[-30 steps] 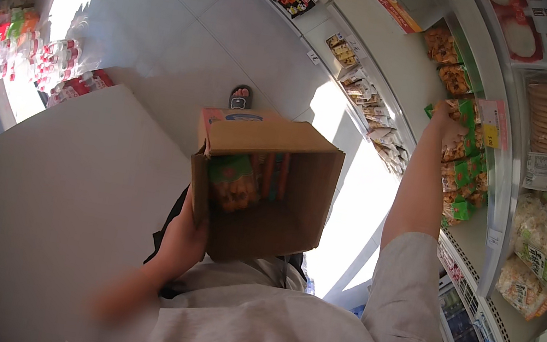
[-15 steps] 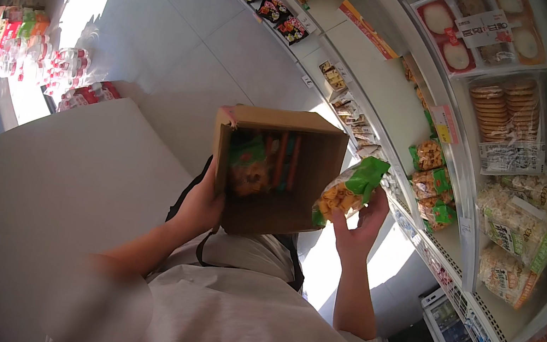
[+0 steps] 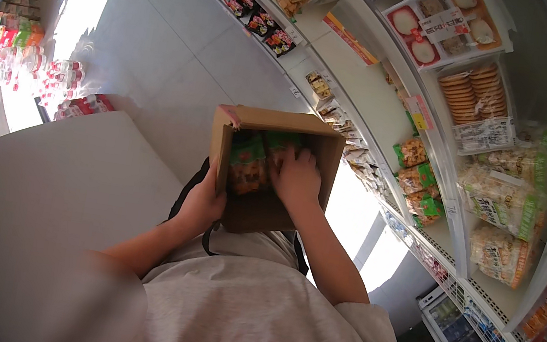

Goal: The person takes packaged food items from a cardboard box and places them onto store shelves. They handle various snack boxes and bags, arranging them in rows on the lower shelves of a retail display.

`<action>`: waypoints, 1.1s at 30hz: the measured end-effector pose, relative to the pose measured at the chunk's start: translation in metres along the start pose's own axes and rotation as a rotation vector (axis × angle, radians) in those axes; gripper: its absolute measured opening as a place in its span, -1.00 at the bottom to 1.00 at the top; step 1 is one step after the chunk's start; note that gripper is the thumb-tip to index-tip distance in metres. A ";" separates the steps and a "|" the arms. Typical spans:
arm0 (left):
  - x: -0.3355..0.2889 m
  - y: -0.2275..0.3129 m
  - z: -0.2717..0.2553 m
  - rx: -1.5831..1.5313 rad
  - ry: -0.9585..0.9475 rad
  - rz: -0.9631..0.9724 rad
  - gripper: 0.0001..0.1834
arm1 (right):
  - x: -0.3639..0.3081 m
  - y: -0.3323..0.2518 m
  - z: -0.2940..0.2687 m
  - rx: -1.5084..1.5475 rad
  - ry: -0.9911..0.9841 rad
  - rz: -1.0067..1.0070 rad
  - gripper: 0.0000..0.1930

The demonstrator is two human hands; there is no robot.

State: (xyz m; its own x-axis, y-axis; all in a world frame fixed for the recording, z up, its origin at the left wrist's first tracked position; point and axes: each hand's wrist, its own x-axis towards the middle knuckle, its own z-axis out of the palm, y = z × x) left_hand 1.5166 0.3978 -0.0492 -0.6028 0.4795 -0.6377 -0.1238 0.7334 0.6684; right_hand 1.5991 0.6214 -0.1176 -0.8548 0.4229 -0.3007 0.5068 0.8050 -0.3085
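Note:
A brown cardboard box [image 3: 285, 120] is in front of my body, its open side facing me. My left hand [image 3: 202, 197] is closed on the box's left side, with the thumb near the rim. Inside, on the left, lies a clear snack bag [image 3: 247, 168] with green ends and orange-tan pieces. Beside it is another snack bag with a green end [image 3: 280, 145], mostly covered by my right hand [image 3: 297, 178]. That hand reaches into the box, its fingers bent over this second bag; the fingertips are partly hidden in shadow.
Shelves curve along the right, with similar green-ended bags [image 3: 418, 181], a pack of round biscuits [image 3: 473, 95] and puffed snacks [image 3: 501, 200]. A pale flat surface [image 3: 67, 210] lies at my left. Shrink-wrapped bottles [image 3: 63, 77] stand at the far left on the floor.
My right hand has moved left from beside the shelf into the box, bringing the green-ended snack bag with it. My left hand still grips the box. The view has shifted slightly.

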 end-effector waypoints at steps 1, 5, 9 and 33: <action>0.001 0.000 0.001 0.012 0.002 -0.014 -0.06 | -0.003 -0.001 0.001 0.022 -0.038 0.019 -0.46; 0.005 0.004 -0.001 0.050 -0.008 -0.047 -0.07 | -0.021 0.004 -0.024 0.178 0.064 -0.109 -0.50; 0.014 0.002 0.003 0.003 -0.048 -0.145 -0.07 | -0.024 0.076 -0.060 0.384 0.469 -0.222 -0.65; 0.021 -0.049 0.031 -0.195 0.086 -0.142 -0.21 | 0.144 0.412 0.068 -0.193 0.526 1.166 0.14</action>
State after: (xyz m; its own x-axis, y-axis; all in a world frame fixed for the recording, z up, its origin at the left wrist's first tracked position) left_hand 1.5341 0.3867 -0.1070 -0.6325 0.3298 -0.7009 -0.3565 0.6794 0.6414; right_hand 1.6924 0.9853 -0.3490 0.1143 0.9884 0.0999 0.9920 -0.1189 0.0418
